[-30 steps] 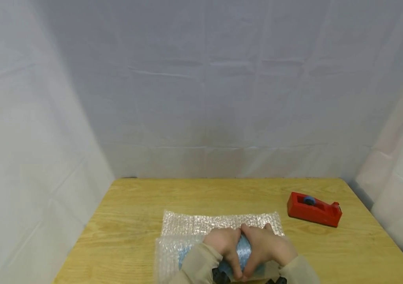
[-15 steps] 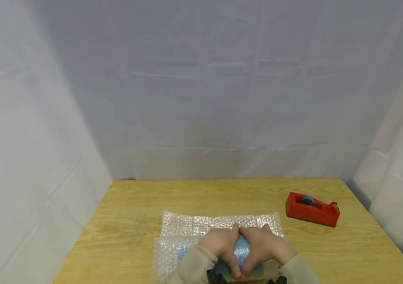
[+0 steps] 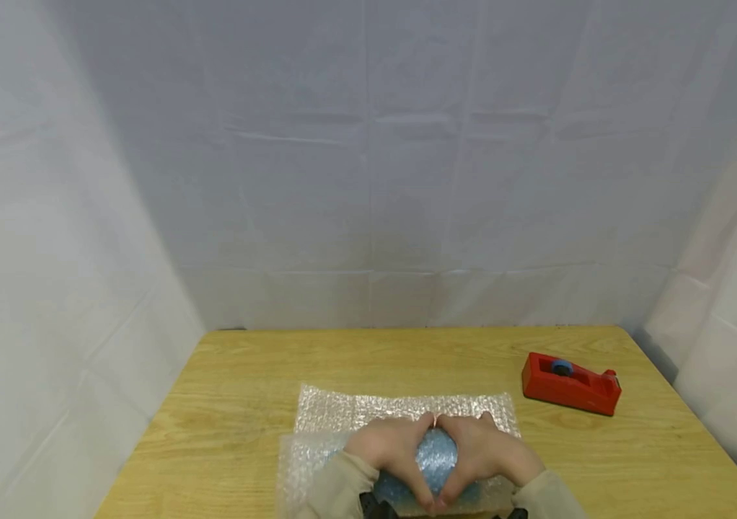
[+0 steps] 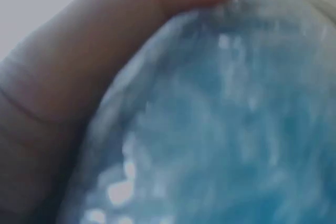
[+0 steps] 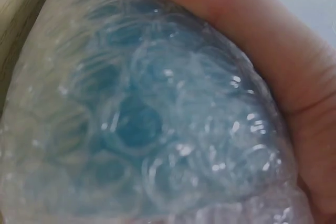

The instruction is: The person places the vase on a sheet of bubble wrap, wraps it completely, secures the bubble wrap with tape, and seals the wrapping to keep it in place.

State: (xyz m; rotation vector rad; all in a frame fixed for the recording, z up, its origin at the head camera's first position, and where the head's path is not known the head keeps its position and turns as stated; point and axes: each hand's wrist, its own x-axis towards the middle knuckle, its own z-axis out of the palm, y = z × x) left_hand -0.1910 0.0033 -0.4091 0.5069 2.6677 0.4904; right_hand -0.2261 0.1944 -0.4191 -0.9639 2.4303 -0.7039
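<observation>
The blue item [image 3: 436, 461] lies under bubble wrap [image 3: 323, 409] near the 6 o'clock edge of the view of the desk [image 3: 226, 411], a little toward 5, with both hands round it. The left hand [image 3: 389, 453] curves about its 9 o'clock side and the right hand [image 3: 487, 448] about its 3 o'clock side, both grasping it through the wrap. The thumbs meet at 6 o'clock; the forefingers come close at 12, and whether they touch is hard to tell. Between them a rounded patch of blue shows, and more blue shows below the hands toward 8 and 4 o'clock.

The bubble wrap lies on the desk, its far edge beyond the hands at 12 o'clock. A cloudier layer reaches out past the left hand toward 9 o'clock, with a faint tint of blue under it.

In the left wrist view, blurred, a digit lies along the wrap from 9 to 12 o'clock. In the right wrist view the bubbles are sharper, the blue showing through, with a digit along the edge from 12 to 3.

Pale sleeves [image 3: 341, 481] reach in from 7 and 5 o'clock, a black device [image 3: 376, 507] at each wrist. The red dispenser [image 3: 576, 393] sits well apart from the hands at 2 o'clock, a blue reel [image 3: 562, 367] in it. White sheets [image 3: 342, 187] hang at 12, 10 and 2 o'clock around the desk.
</observation>
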